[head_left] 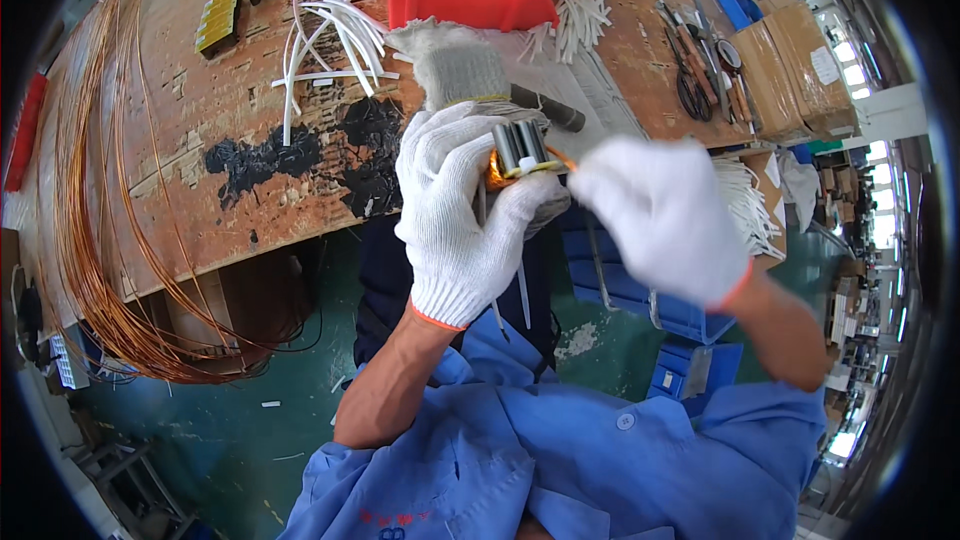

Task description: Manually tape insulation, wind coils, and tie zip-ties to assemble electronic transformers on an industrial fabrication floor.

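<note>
My left hand (pixel 450 205), in a white knit glove, is wrapped round a copper-wound metal core (pixel 519 145). Dark grey rounded bars stand up from the core, copper winding shows at its left side, and a pale yellowish edging runs along its base. My right hand (pixel 660 215), also gloved and smeared by motion, is closed at the fingertips on an orange-copper wire (pixel 562 157) that leads to the core. Thin white sleeving (pixel 523 295) hangs below my left hand. Just beyond the hands lie a grey cloth-wrapped block (pixel 461 73) and a dark rod (pixel 548 106).
Loops of copper wire (pixel 95 230) hang over the worn wooden bench (pixel 270 205) at the left. White tubes (pixel 340 35), a red bin (pixel 470 2) and yellow blocks (pixel 217 22) lie farther back. Scissors (pixel 692 95), other hand tools and a cardboard box (pixel 795 70) are at the right.
</note>
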Demonstrator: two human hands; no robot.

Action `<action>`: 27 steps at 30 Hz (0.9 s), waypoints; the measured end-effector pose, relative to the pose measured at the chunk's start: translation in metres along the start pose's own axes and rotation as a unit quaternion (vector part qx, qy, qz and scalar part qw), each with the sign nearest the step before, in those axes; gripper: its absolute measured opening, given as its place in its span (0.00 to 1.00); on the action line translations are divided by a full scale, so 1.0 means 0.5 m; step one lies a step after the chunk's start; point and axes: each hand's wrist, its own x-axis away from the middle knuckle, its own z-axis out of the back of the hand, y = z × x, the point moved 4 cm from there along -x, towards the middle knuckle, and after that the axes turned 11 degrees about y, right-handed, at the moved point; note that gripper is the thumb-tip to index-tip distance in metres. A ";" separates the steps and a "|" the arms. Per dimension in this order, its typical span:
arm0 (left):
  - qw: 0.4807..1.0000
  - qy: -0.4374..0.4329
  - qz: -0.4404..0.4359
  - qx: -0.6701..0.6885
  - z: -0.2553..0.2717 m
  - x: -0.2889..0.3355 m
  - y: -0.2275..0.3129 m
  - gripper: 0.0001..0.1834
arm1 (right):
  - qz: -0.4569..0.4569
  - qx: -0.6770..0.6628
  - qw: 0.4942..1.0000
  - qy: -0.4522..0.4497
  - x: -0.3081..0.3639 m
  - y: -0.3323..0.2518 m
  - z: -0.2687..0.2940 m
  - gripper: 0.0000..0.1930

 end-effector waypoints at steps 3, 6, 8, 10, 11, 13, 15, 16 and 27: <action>0.998 -0.007 -0.065 -0.015 -0.008 -0.016 0.021 0.34 | 0.120 0.126 0.984 -0.030 0.094 -0.106 -0.013 0.07; 0.995 -0.021 -0.091 -0.027 -0.009 -0.014 0.023 0.38 | 0.178 0.206 0.958 -0.095 0.074 -0.203 -0.034 0.07; 0.998 -0.024 -0.054 -0.001 -0.015 0.007 0.002 0.35 | 0.217 0.206 0.950 -0.090 0.012 -0.223 -0.043 0.08; 0.999 -0.015 -0.008 0.044 -0.009 0.027 -0.026 0.32 | 0.234 0.098 0.963 -0.092 -0.097 -0.204 -0.052 0.11; 0.992 -0.011 0.074 0.099 -0.007 0.092 -0.060 0.31 | 0.223 0.060 0.966 -0.118 -0.157 -0.191 -0.067 0.12; 0.993 -0.030 0.099 0.051 0.000 0.048 -0.025 0.28 | 0.260 0.125 0.940 -0.182 -0.243 -0.124 -0.088 0.11; 0.996 -0.049 0.066 -0.017 -0.007 -0.005 0.015 0.26 | 0.410 0.119 0.895 -0.131 -0.276 0.006 -0.117 0.09; 1.000 -0.014 0.015 -0.020 -0.001 -0.002 0.007 0.26 | 0.274 0.057 0.938 -0.204 -0.267 0.033 -0.112 0.11; 0.998 -0.028 -0.049 0.008 0.001 -0.018 0.007 0.35 | 0.071 0.138 0.986 -0.058 0.085 -0.099 0.004 0.08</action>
